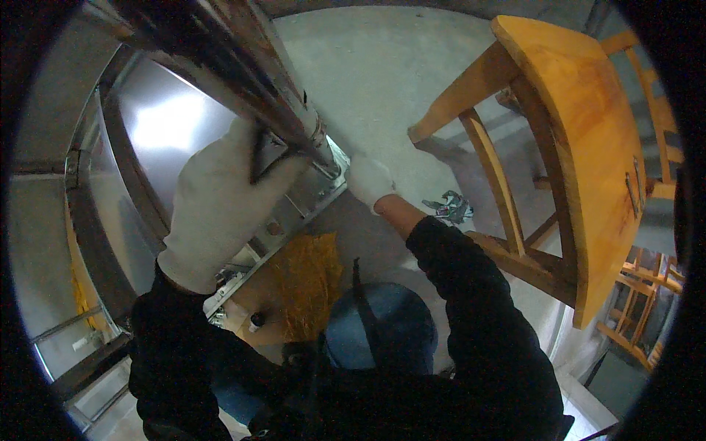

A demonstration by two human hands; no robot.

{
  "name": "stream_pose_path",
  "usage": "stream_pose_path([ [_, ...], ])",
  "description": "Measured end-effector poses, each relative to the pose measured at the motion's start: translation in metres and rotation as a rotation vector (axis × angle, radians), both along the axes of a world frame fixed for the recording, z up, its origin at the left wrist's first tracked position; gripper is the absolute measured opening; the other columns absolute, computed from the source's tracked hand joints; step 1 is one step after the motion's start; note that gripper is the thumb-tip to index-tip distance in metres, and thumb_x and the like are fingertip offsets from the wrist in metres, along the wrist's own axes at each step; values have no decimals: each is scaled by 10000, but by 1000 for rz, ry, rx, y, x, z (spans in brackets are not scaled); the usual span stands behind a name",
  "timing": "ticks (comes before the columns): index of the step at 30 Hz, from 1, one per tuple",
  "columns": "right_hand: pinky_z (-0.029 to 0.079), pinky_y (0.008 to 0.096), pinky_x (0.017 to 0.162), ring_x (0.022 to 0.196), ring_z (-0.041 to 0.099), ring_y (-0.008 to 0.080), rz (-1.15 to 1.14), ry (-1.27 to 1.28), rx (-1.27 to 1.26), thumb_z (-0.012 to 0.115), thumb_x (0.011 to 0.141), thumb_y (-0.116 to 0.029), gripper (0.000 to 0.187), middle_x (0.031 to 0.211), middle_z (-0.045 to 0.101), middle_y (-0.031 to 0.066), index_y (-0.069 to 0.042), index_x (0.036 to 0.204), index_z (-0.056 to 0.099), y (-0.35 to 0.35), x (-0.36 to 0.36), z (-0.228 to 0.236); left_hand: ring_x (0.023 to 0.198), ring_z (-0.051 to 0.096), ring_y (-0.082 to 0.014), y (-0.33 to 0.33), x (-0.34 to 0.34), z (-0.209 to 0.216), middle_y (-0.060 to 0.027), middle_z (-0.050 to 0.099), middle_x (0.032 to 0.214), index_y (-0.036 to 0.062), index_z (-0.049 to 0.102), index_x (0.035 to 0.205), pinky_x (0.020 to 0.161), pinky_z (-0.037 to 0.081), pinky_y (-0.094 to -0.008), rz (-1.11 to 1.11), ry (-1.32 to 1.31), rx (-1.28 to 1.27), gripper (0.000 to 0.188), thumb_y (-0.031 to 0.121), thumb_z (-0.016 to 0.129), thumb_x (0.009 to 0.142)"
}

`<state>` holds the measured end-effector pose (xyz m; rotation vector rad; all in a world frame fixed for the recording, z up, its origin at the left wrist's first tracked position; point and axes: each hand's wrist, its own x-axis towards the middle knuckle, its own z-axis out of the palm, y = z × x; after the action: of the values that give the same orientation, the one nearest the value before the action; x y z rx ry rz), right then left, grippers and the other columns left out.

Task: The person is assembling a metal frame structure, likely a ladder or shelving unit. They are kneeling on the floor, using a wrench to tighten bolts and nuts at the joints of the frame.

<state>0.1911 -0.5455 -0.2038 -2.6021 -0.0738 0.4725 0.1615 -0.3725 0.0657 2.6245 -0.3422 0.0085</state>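
My left hand (220,202), in a white glove, reaches up beside the lower end of a dark metal post (257,81). Its thumb and fingers are spread into a V against the post, with slight blur, and no held object shows. Close to the post's foot, my right hand (370,180) is also gloved in white. It looks closed, but its fingertips and anything in them are hidden. Between the hands runs the edge of a metal frame (294,212) with holes in it. A shiny sheet-metal panel (165,110) lies left of the post.
A wooden chair (588,132) lies tipped on the right, its legs pointing toward my hands. Crumpled wrapping (450,207) is on the floor by my right forearm. Brown cardboard with yellowish tape (309,272) lies below the frame. More wooden chairs (640,305) stand at the far right.
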Motion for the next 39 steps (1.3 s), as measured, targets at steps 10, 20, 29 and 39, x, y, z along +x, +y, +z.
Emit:
stream_pose_path([
  [10,486,437,782,891,640,379,-765,214,535,550,853,-210,346,935,649,258,72,1052,583,42,-23,-43,834,638,-395,-2,0,9,-199,652,866,75,531,1142,709,485,-469,37,83,56,397,313,656,850],
  [20,473,408,813,954,623,337,-536,107,650,534,885,-248,359,998,642,220,37,1097,588,14,-19,-25,868,637,-343,10,2,-4,-190,653,937,35,602,1100,766,488,-410,26,115,-31,367,263,684,825],
  [29,494,448,806,944,633,352,385,-110,179,497,903,-241,298,1012,665,167,-126,1129,654,-26,67,0,819,639,-257,4,-2,-7,-140,662,907,37,656,1028,750,485,-352,108,182,-116,275,196,705,808],
  [39,521,453,697,832,668,338,671,-311,45,542,827,-162,185,840,663,139,-124,943,682,-2,101,-22,739,640,-189,4,-6,0,-97,675,874,30,667,1017,686,509,-315,152,269,-89,235,174,700,834],
])
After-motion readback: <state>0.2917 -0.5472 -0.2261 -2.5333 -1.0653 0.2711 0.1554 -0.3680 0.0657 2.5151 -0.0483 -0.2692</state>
